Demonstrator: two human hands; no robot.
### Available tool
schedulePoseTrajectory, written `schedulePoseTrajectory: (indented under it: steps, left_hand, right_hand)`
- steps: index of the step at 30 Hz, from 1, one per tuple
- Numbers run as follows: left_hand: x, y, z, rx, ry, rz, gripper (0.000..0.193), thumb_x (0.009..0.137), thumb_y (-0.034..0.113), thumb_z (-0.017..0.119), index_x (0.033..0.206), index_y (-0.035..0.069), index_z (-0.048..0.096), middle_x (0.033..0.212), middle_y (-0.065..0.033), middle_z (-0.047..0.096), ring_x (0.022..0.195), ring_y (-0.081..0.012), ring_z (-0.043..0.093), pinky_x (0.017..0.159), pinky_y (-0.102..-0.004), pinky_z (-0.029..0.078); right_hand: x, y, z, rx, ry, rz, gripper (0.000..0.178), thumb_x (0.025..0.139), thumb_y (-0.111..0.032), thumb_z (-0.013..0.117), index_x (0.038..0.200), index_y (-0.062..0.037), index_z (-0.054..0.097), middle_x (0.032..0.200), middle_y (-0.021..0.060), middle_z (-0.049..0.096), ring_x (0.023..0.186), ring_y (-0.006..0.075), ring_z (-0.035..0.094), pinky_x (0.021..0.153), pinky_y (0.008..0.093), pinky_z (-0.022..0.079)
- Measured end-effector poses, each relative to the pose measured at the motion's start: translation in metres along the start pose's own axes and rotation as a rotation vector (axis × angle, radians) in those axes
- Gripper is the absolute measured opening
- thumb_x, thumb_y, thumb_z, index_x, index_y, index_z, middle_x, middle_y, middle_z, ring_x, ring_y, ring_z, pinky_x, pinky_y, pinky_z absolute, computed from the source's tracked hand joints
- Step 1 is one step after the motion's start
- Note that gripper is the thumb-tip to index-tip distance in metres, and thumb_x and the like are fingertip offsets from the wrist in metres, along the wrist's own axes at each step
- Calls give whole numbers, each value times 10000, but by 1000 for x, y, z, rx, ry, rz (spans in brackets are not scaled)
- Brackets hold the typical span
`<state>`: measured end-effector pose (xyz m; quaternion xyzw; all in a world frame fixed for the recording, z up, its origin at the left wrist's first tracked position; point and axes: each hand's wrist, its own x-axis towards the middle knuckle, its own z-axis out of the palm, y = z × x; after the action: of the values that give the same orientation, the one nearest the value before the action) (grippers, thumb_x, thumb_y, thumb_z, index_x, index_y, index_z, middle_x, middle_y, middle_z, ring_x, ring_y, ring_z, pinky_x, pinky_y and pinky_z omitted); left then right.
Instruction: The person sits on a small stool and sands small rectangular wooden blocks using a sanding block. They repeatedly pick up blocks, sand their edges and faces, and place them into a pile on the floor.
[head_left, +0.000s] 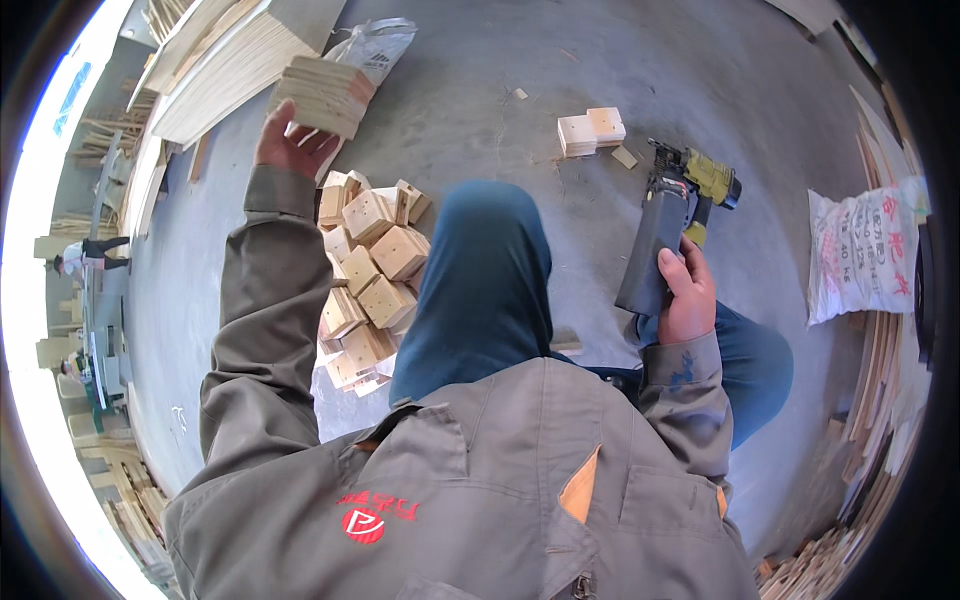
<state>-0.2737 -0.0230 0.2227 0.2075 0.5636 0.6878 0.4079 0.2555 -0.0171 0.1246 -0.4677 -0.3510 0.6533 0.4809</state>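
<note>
The left hand [288,150], fingers curled, holds a tan layered wooden block [322,95], upper left; the right hand [687,298] wraps a black-and-yellow nail gun [660,232], right. Pale square wooden blocks [398,253] (seemingly finished; remainder unclear) heap centre-left.

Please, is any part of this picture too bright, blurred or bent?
Head view: white glare washes out the left edge; same view: the wooden stack in the left hand looks slightly blurred; same view: corners are black, planks along the right rim bend.
</note>
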Motion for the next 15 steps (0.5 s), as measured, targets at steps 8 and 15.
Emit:
schedulePoseTrajectory:
  steps: [8, 15]
  left_hand:
    - [-14, -77, -104, 565, 218, -151, 804, 729, 301, 911, 1439, 138, 571, 1129, -17, 702, 953, -174, 684, 750, -371, 533]
    - [-30, -119, -160, 1267, 35, -10, 917, 657, 366, 914, 1442, 51, 561, 1109, -128, 734, 1040, -255, 696, 950, -376, 538]
  right_hand:
    - [-2, 14, -24, 25, 78, 69, 503, 961, -114, 671, 1399, 80, 516, 1195, 102, 657, 1064, 153, 614, 970, 295, 484]
    - [2, 21, -18, -35, 70, 90, 520, 955, -143, 692, 1393, 79, 520, 1182, 102, 649, 1056, 161, 613, 955, 297, 490]
